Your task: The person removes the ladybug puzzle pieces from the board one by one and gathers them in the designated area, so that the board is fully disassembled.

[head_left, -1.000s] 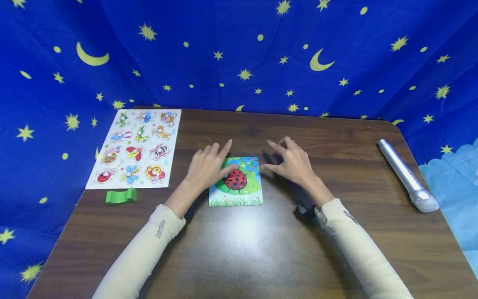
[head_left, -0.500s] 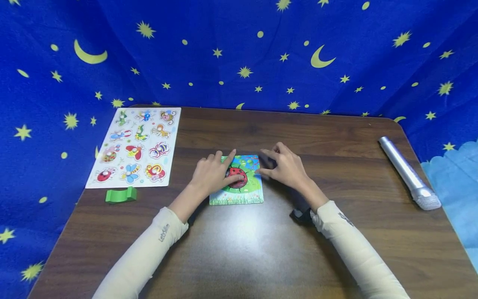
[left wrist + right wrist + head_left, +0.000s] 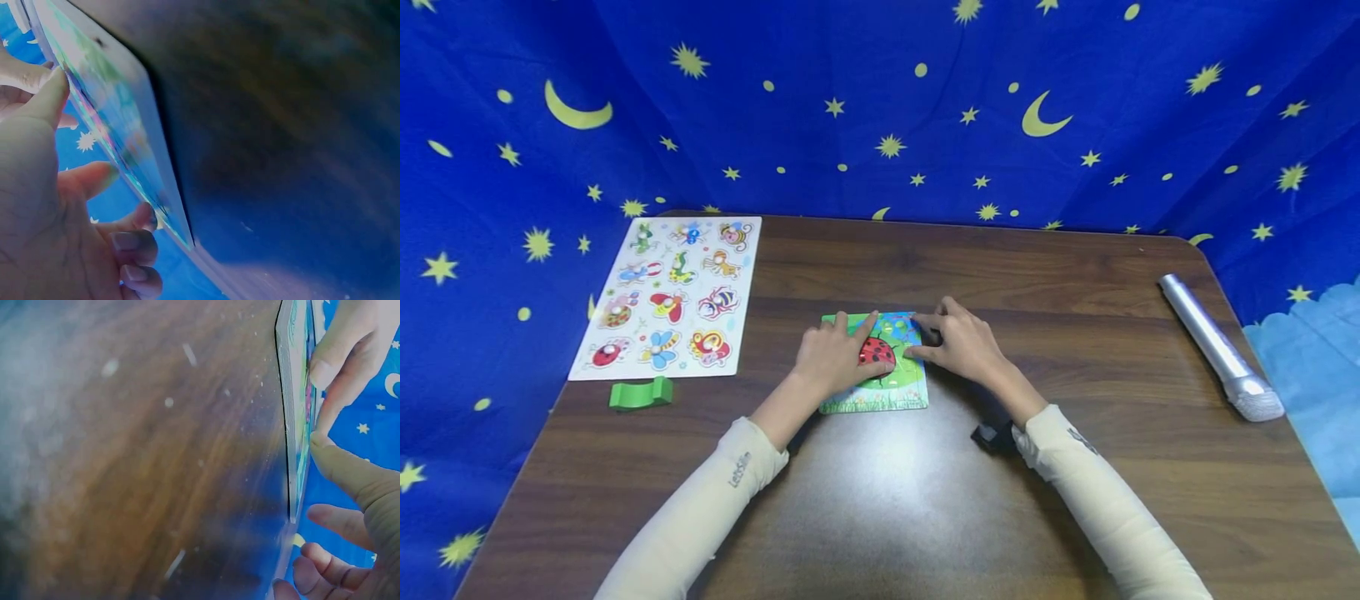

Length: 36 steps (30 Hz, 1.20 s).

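A square jigsaw puzzle [image 3: 891, 400] with a red ladybug on a green background lies flat on the table. My left hand [image 3: 829, 357] spreads over its left side, thumb on the ladybug and index finger near the top edge. From the right, my right hand [image 3: 967, 343] reaches over the opposite edge with thumb and index finger extended onto the picture. In the left wrist view, the left thumb presses the face of the puzzle [image 3: 119, 112]. The right wrist view shows the right thumb at the puzzle's [image 3: 290, 394] surface, close to the left hand.
A white knob puzzle board [image 3: 658, 296] with cartoon insects lies at the left back. In front of it is a green curved block [image 3: 641, 393]. A silver microphone [image 3: 1221, 350] lies at the right edge of the wooden table [image 3: 1060, 283]. A blue starry curtain [image 3: 880, 100] hangs behind.
Both hands have moved inward over the puzzle. The right thumb and index finger, earlier beside its right edge, now overlap the picture. The left thumb has shifted right across the ladybug.
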{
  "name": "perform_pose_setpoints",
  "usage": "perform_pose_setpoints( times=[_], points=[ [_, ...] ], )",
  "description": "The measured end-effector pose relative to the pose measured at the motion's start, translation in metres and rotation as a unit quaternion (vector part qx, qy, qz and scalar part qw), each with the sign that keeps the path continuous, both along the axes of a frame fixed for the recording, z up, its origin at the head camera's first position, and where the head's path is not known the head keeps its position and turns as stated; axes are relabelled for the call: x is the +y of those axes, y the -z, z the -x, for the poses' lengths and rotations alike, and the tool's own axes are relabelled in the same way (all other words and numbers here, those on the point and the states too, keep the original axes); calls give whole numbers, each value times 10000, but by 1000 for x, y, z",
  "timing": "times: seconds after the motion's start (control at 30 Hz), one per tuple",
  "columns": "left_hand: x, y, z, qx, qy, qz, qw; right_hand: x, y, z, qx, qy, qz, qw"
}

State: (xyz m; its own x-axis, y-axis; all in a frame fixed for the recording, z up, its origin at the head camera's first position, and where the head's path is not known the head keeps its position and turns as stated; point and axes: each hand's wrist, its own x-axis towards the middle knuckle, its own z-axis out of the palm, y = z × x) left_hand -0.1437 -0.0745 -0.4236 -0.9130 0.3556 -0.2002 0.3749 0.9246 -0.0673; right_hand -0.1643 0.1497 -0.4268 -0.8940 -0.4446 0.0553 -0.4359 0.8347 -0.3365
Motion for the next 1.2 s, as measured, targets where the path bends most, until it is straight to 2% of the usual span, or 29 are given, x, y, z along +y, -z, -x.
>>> perform_pose_setpoints(
  times=[0.5,0.87,1.2],
  points=[
    [0,2,-1,-275,-228,-61,9993,-9,2,3,-241,-16,-143,9996],
    [2,1,-2,-260,-269,22,9993,-12,4,2,-234,-11,-19,9997],
    [3,-2,1,-131,-245,111,9996,-17,4,5,-514,249,152,9983]
  ],
)
